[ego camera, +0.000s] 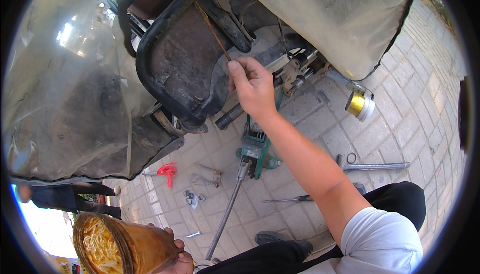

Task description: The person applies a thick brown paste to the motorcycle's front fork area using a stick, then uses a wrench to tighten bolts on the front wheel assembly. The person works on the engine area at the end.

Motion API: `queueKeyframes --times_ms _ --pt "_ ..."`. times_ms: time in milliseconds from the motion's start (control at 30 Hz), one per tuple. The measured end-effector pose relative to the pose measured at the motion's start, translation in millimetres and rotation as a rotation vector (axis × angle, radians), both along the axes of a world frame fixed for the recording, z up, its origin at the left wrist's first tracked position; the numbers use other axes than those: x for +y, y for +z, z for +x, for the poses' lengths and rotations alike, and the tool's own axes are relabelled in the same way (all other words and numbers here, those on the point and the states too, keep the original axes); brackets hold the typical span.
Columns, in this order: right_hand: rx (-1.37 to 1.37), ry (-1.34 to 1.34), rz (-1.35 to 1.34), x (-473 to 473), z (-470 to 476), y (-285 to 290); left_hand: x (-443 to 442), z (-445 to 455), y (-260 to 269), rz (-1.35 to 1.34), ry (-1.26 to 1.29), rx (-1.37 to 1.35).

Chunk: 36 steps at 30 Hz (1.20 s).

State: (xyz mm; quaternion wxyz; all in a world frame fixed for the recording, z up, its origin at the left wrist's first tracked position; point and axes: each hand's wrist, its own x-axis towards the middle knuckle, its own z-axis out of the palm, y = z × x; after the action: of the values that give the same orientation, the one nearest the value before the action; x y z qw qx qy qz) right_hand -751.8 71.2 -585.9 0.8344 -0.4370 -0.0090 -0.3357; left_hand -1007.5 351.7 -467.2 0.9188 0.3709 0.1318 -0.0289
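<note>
My right hand [249,84] pinches the lower end of a thin, rust-brown rod [210,26] between thumb and fingers. The rod slants up across a dirty dark panel [180,52] of a vehicle, and its far end reaches the frame at the top. At the bottom left, my left hand [180,255] holds a tilted cylindrical container [146,244] with an amber-brown coated wall. Its wide mouth faces left and shows a yellowish, stringy mass. Below my right hand, a green floor jack [255,154] with a long metal handle [227,217] stands under the vehicle.
On the paving lie a hammer-shaped metal tool [375,166], a screwdriver [288,199], a bolt [193,234], several small rings [190,197] and a red cloth or plastic piece [167,172]. A gold-and-white can [360,106] is at the right. Clear plastic covers [330,15] hang from the vehicle. A person [56,197] is at the left.
</note>
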Motion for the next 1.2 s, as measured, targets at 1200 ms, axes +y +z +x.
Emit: queueKeyframes --times_ms 1200 --pt "-0.102 0.373 0.02 -7 51 0 -32 9 12 0.244 0.14 0.078"
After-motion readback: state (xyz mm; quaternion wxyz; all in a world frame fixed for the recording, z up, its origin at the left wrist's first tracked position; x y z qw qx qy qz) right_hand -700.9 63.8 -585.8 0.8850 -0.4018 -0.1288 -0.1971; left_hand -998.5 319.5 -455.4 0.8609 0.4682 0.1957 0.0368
